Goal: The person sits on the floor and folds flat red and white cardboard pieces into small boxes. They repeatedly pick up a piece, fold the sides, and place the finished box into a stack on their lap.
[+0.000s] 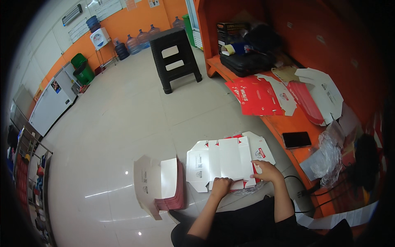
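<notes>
A flat cardboard box blank (228,154), white inside with red showing at its edges, lies in front of me on top of other blanks. My left hand (221,187) is closed on its near edge, fingers curled over the folded flap there. At its near right corner, my right hand (267,171) grips the side panel between thumb and fingers. Parts of the right fingers are hidden by the cardboard. To the left of the blank stands a stack of folded red-and-white boxes (170,181), with a white blank (147,181) leaning open along it.
An orange shelf (271,123) on the right bears red printed blanks (263,96), a phone (296,140), crumpled clear plastic (329,158) and a black bag (247,64). Cables hang near its front edge. A black stool (175,57) stands ahead on the tiled floor (111,136).
</notes>
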`<state>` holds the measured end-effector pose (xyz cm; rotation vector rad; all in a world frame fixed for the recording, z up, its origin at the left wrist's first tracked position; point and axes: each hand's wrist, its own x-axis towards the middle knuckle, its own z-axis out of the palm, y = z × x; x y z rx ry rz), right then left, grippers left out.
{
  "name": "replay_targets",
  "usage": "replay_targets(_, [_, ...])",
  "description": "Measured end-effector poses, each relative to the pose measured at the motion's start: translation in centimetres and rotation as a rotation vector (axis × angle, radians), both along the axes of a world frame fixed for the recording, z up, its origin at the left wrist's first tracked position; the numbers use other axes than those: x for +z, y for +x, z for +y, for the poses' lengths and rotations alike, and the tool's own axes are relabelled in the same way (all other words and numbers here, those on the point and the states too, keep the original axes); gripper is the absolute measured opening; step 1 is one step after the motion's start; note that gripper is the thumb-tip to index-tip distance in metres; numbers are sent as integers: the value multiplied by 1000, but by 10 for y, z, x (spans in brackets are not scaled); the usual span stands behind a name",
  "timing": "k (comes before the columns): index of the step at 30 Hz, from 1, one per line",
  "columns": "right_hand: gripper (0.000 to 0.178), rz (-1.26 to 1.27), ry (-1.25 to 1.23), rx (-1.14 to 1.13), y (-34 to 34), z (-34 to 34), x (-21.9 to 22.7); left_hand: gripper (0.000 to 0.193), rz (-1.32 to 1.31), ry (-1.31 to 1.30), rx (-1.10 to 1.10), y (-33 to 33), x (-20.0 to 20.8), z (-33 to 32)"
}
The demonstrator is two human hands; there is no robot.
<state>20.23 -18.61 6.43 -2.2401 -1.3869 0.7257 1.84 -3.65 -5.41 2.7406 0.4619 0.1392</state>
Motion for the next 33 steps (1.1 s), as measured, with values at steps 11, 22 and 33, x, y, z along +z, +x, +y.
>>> replay_targets(11, [20,113,464,-180,-8,14,22,25,-180,-1023,10,-11,78,22])
replay_targets(22, [12,454,1055,-226,-34,29,35,45,-139,-1818,36,-16,90,13])
replay_targets(33, [17,-201,865,0,-52,23,66,36,-111,-1552,-129,-16,102,9])
